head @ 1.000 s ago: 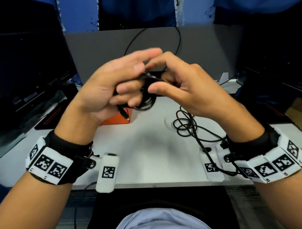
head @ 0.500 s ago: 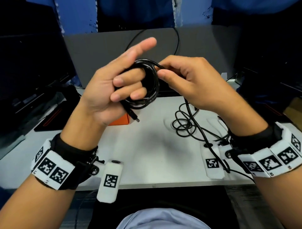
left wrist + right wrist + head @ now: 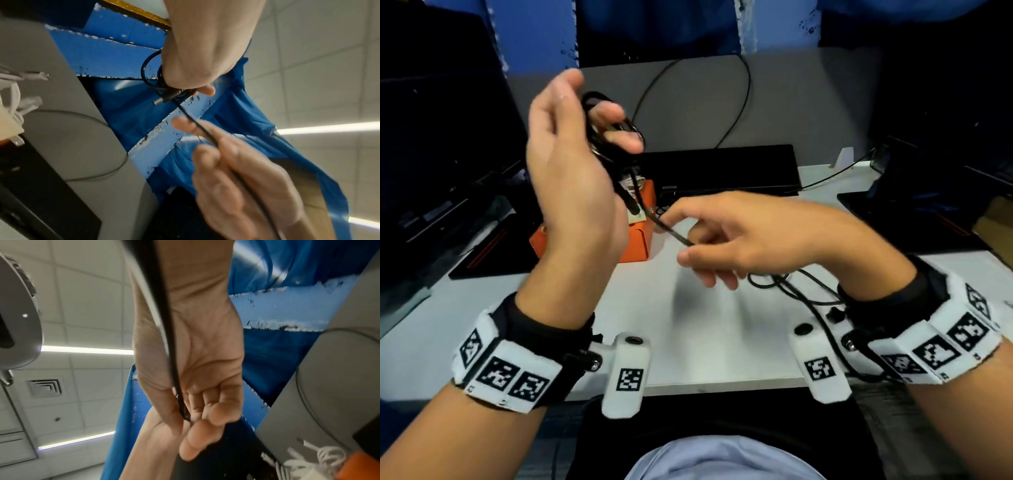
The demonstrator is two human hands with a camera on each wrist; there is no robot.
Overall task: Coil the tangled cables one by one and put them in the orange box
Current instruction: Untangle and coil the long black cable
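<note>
Nearest to the person, at the right part of the front edge of the tabletop [image 3: 705,342], the loose part of the black cable [image 3: 784,284] is lying in tangled loops, partly hidden under the right wrist. From these loops one strand is lifted up to the right hand [image 3: 750,236], which is held above the middle of the tabletop. The strand is pinched there between the thumb and the curled fingers [image 3: 681,214]; in the left wrist view it is seen running along the palm and between the fingers. From this hand the strand goes up and to the left, stretched, to the left hand [image 3: 571,164]. The left hand is raised higher, above the left part of the tabletop, and several finished rings of the cable are kept around its fingers, with the thumb closed on them. A short end with a plug [image 3: 164,99] is hanging out below this bundle. Behind and below the left hand, near the far left corner, the orange box [image 3: 635,240] is standing, partly covered by the wrist. White cables [image 3: 320,457] are seen inside it.
</note>
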